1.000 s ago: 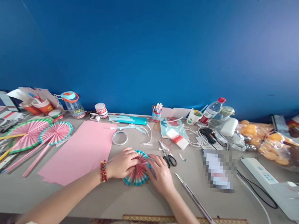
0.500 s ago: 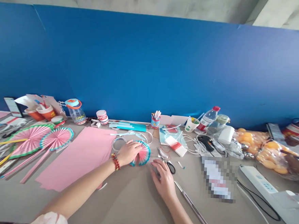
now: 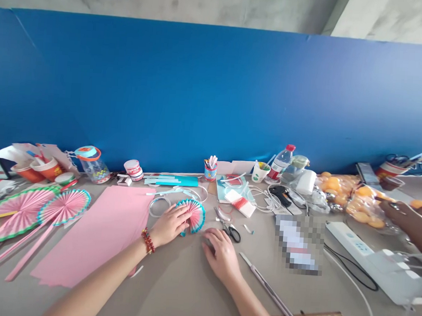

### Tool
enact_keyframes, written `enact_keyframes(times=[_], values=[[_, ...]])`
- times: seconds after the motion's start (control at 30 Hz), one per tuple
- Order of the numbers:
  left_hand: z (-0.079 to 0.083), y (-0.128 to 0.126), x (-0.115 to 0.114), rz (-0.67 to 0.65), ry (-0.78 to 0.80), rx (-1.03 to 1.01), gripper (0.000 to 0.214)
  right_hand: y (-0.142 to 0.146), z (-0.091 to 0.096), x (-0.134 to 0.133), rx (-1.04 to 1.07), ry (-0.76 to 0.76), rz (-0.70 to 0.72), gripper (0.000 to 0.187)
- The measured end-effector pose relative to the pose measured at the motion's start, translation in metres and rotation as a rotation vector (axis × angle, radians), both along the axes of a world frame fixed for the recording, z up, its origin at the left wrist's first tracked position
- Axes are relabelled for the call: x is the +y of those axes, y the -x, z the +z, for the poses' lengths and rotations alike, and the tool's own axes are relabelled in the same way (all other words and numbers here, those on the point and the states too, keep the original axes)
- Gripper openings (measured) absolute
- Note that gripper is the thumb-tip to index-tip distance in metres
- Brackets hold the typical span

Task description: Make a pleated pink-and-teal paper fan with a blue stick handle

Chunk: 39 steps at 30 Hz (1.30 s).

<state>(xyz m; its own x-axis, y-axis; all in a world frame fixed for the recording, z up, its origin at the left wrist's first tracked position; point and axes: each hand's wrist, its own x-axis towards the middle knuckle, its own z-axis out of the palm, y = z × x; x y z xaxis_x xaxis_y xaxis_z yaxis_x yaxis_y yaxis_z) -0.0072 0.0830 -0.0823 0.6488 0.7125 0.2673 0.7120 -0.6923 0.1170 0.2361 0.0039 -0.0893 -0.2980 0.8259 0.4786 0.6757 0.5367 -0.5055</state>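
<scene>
My left hand [image 3: 172, 224], with a red bead bracelet at the wrist, lies with its fingers stretched over the left part of a small pleated paper fan [image 3: 196, 216]. That fan is pink with a blue edge and spreads out flat on the table. To its right my right hand [image 3: 223, 254] rests on the tabletop, fingers loosely extended and holding nothing. Just beyond those fingers are black-handled scissors [image 3: 234, 234]. A long slim craft knife [image 3: 272, 293] lies right of my right hand. Left of the fan are a roll of clear tape [image 3: 158, 206] and pink paper sheets [image 3: 100, 237].
Finished pink fans [image 3: 65, 207] lie at the left. Along the blue partition [image 3: 215, 91] stand a pen cup [image 3: 210, 171], a paper cup [image 3: 260, 172] and a bottle [image 3: 281, 164]. A power strip [image 3: 361, 248] with cables is at right, near another person's hand [image 3: 402, 217].
The view has shifted slightly, moving the table items leftward. My left hand stays on the fan and my right hand stays on the table. The other person's hand at right shows more.
</scene>
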Motion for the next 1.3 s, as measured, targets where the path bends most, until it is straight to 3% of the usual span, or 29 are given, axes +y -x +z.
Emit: enact_keyframes(times=[0.13, 0.3, 0.5, 0.67, 0.87, 0.97, 1.07, 1.2, 1.3], values=[[0.001, -0.005, -0.002, -0.028, 0.017, -0.004, 0.043, 0.000, 0.000, 0.001, -0.023, 0.042, 0.001, 0.019], [0.007, -0.007, -0.014, 0.038, -0.014, -0.001, 0.048, 0.001, 0.001, 0.001, -0.046, 0.070, 0.003, 0.019], [0.011, -0.011, -0.061, 0.072, -0.017, 0.044, 0.059, 0.002, 0.002, 0.004, -0.047, 0.066, 0.006, 0.016], [0.008, -0.011, -0.105, 0.110, 0.083, -0.064, 0.049, 0.004, 0.000, 0.004, -0.026, 0.060, 0.021, 0.017], [-0.002, -0.009, -0.116, -0.035, 0.190, -0.010, 0.052, -0.013, 0.016, 0.000, 0.035, 0.059, 0.026, 0.021], [-0.006, -0.008, -0.112, -0.034, 0.209, -0.006, 0.054, -0.046, 0.037, 0.024, -0.116, 0.080, -0.032, 0.023], [-0.008, -0.008, -0.111, -0.030, 0.222, -0.019, 0.055, -0.081, 0.054, 0.069, -0.427, 0.142, -0.265, 0.029], [-0.008, -0.007, -0.111, -0.011, 0.256, -0.046, 0.054, -0.103, 0.051, 0.123, -0.521, 0.194, -0.346, 0.048], [-0.002, -0.005, -0.112, -0.020, 0.272, -0.086, 0.049, -0.106, 0.042, 0.139, -0.571, 0.222, -0.321, 0.053]])
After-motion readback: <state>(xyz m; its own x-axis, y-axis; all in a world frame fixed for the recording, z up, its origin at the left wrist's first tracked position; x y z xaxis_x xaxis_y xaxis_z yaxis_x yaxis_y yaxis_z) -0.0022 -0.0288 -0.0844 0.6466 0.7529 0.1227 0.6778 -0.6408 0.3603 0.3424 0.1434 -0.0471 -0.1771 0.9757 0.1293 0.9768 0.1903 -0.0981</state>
